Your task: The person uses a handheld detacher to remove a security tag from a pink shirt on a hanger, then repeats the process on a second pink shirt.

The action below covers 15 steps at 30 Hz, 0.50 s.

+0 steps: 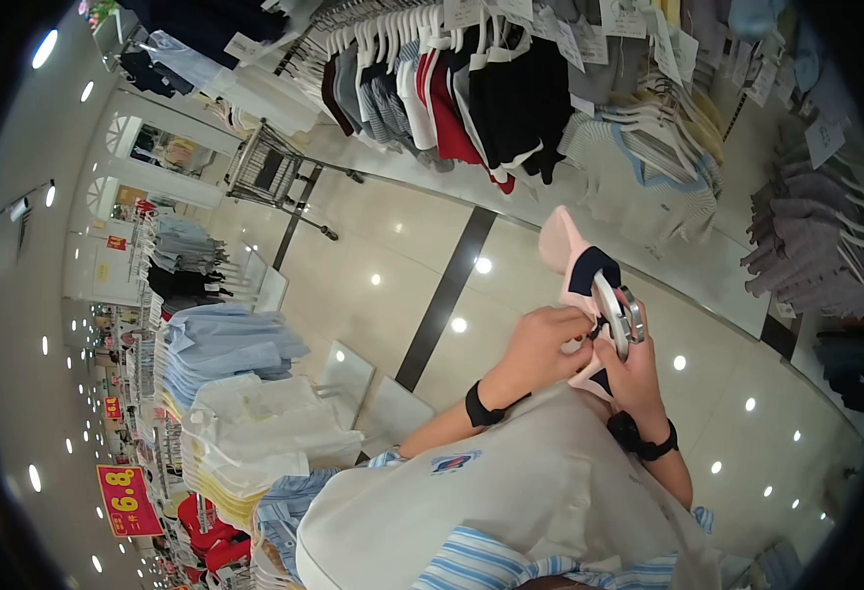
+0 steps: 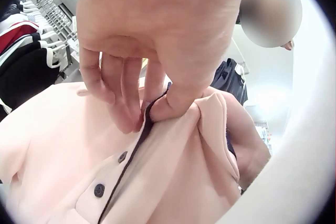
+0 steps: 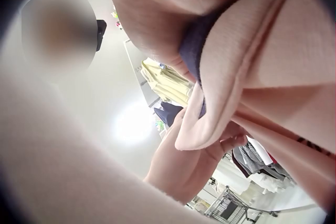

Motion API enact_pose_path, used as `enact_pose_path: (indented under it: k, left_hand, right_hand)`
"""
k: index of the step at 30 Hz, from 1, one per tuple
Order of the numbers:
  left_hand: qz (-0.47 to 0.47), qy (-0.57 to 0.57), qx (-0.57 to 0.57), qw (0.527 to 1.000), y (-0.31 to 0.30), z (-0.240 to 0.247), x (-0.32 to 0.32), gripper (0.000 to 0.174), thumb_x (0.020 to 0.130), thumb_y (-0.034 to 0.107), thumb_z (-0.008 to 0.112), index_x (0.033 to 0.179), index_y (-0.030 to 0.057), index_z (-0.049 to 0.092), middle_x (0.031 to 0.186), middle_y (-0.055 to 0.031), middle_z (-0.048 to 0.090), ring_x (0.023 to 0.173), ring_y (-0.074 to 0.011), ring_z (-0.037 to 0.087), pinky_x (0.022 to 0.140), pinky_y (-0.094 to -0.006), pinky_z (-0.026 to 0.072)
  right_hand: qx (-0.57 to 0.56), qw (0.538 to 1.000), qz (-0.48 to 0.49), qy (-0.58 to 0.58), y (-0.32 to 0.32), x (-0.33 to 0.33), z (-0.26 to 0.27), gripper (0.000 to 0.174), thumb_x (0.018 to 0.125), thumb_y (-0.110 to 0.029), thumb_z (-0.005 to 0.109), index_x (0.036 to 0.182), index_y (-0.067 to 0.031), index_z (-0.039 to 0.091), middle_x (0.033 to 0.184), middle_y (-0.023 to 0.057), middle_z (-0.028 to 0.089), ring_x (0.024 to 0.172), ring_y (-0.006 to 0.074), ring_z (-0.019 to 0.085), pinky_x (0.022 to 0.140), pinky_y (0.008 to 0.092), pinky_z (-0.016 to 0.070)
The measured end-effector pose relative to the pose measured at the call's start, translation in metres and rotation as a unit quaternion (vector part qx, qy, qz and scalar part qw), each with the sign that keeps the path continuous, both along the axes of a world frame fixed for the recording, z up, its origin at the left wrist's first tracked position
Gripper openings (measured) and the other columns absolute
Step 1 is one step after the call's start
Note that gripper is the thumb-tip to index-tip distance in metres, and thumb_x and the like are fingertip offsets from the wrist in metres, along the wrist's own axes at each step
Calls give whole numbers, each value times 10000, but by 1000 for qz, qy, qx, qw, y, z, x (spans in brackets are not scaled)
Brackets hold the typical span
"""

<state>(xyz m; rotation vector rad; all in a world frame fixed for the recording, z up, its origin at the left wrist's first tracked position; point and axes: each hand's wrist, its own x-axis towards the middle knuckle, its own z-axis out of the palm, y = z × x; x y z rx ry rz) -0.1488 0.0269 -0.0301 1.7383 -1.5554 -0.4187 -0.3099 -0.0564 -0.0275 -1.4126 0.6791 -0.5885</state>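
Note:
A pale pink polo shirt (image 1: pixel 562 246) with dark navy trim is up in front of the person's body. In the left wrist view, the left hand (image 2: pixel 157 29) pinches the edge of the button placket near the collar, above two dark buttons (image 2: pixel 100 190). The right hand (image 1: pixel 636 369) grips the shirt at its collar, beside a curved white piece (image 1: pixel 607 303) and a silver ring-like piece (image 1: pixel 634 317). Seen from the right wrist, the folded collar (image 3: pixel 220 66) covers part of the right hand's fingers.
Racks of hung clothes (image 1: pixel 442 98) line the far side, with grey garments (image 1: pixel 810 241) at the right. Blue shirts (image 1: pixel 226 344) and white shirts (image 1: pixel 255 423) hang at the left. A shopping cart (image 1: pixel 270 172) stands on the tiled floor (image 1: pixel 403 246).

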Motion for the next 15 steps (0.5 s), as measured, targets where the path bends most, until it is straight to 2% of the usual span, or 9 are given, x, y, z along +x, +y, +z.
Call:
enact_pose_path:
  k: [5, 12, 15]
  left_hand:
    - [-2, -2, -22, 1000, -3, -2, -4, 193, 735, 102, 778, 909, 55, 709, 852, -62, 712, 708, -294, 665, 642, -370, 519]
    - [27, 8, -20, 999, 1, -2, 4, 190, 733, 96, 781, 906, 48, 717, 884, -75, 729, 706, -314, 672, 644, -388, 545]
    - [35, 11, -34, 999, 1, -9, 17, 208, 727, 82, 786, 922, 52, 721, 902, -66, 732, 718, -315, 676, 642, -386, 547]
  right_hand:
    - [-22, 999, -26, -13, 1, -3, -6, 594, 918, -8, 574, 1482, -27, 390, 1057, 103, 666, 923, 140, 613, 832, 284, 492]
    - [27, 999, -32, -28, 1, 15, -9, 605, 912, -36, 587, 1484, -32, 390, 975, 62, 645, 847, 120, 581, 776, 276, 481]
    - [-42, 998, -46, -20, 3, 26, -16, 611, 911, -45, 594, 1486, -32, 388, 944, 45, 637, 818, 113, 567, 748, 271, 471]
